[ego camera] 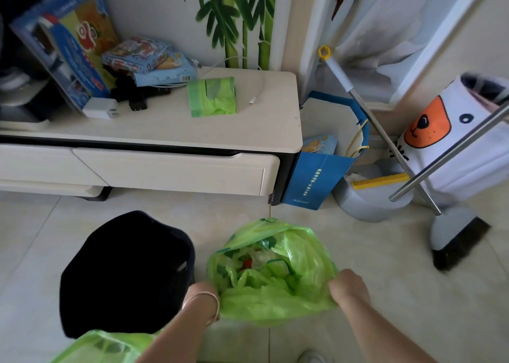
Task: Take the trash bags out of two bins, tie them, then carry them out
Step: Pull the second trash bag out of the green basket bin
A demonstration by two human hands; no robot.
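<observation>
A green trash bag (275, 288) with rubbish inside sits open-mouthed on the floor, right of a black bin (124, 274) that has no bag in it. My left hand (205, 291) grips the bag's near left rim, its fingers hidden in the plastic. My right hand (348, 287) grips the near right rim. Another green bag (102, 346) shows at the bottom left edge, partly cut off by the frame.
A low cream TV cabinet (170, 131) stands behind, bearing a pack of green bags (212, 96), boxes and chargers. Right of it are a blue paper bag (316, 175), a grey dustpan (369, 197), a broom (454, 241) and a white animal-face bin (462, 139).
</observation>
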